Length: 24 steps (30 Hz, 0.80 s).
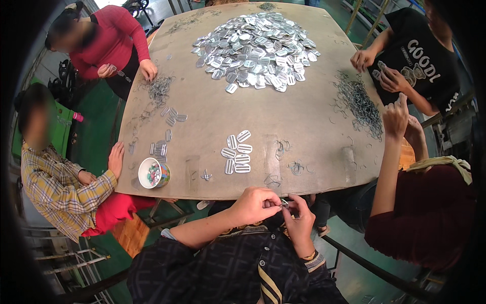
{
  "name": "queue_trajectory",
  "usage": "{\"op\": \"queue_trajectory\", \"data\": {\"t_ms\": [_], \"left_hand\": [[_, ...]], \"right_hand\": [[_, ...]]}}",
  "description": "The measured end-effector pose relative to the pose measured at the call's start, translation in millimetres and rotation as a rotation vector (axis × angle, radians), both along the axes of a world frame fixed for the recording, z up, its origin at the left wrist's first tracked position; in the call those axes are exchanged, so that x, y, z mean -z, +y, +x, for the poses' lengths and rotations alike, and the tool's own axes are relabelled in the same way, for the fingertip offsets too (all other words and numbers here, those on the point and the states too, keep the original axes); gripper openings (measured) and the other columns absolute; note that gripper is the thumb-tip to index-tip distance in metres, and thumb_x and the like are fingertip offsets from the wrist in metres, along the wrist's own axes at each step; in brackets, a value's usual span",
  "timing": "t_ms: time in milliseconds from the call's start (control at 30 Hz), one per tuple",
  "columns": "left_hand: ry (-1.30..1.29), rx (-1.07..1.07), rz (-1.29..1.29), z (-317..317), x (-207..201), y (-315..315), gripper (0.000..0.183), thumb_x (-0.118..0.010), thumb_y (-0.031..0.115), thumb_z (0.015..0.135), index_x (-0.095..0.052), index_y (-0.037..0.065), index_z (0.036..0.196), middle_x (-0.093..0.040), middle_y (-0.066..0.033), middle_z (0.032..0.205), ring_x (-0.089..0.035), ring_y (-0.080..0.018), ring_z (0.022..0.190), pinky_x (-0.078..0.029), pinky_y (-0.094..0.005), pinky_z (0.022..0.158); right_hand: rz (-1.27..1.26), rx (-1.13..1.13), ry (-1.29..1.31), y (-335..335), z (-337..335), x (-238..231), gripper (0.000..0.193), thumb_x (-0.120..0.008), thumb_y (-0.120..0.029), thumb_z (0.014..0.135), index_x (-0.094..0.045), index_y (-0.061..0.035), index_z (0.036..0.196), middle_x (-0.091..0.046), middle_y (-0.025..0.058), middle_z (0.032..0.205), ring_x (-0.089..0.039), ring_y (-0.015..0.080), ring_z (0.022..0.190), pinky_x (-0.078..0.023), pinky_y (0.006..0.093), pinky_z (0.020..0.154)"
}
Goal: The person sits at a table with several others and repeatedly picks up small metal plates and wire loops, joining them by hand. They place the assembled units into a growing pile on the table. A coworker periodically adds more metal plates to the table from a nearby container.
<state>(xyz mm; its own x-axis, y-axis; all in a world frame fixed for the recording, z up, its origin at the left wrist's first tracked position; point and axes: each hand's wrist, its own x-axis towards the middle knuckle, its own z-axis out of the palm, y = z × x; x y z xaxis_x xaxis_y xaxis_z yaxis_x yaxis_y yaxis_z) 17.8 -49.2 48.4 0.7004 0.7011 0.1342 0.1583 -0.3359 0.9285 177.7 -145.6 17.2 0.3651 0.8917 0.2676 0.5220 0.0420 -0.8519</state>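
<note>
Just past the table's front edge, my left hand (257, 203) and my right hand (299, 221) are brought together, fingers pinched. Between their fingertips is a small shiny metal piece (284, 203), mostly covered, so its exact shape cannot be made out. On the table beyond my hands lie several flat metal slotted buckles (242, 158), grouped loosely in two columns. To the right of them are small clusters of bent wire hooks (296, 167), and a few more wire hooks (272, 180) lie nearer the edge.
A large heap of slotted buckles (258, 50) covers the far middle of the brown tabletop (202, 111). Wire piles lie right (359, 104) and left (160, 90). A paper cup (151, 173) with small colourful pieces stands front left. Several people sit around the table, some handling metal parts.
</note>
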Motion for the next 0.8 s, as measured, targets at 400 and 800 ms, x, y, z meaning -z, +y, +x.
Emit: {"op": "queue_trajectory", "data": {"t_ms": [400,800], "left_hand": [[0.053,-0.055,-0.151,-7,-27,10,0.014,-0.076,0.007,0.077,-0.069,0.000,0.086,-0.066,-0.0057,0.079,-0.061,-0.0134,0.069,-0.049,-0.0278,0.062],[-0.191,0.092,0.055,-6,-12,8,0.015,-0.066,-0.001,0.083,-0.056,0.002,0.094,-0.066,-0.0129,0.108,-0.062,-0.0302,0.095,-0.048,-0.0388,0.085]], "right_hand": [[-0.006,-0.014,-0.009,9,-7,-23,0.039,-0.074,0.005,0.074,-0.064,-0.0013,0.112,-0.070,0.0130,0.087,-0.070,0.0224,0.079,-0.055,0.0311,0.073],[-0.031,-0.146,-0.066,13,11,-27,0.033,-0.079,0.003,0.070,-0.067,-0.0009,0.100,-0.070,0.0123,0.089,-0.070,0.0241,0.080,-0.054,0.0315,0.072]]}}
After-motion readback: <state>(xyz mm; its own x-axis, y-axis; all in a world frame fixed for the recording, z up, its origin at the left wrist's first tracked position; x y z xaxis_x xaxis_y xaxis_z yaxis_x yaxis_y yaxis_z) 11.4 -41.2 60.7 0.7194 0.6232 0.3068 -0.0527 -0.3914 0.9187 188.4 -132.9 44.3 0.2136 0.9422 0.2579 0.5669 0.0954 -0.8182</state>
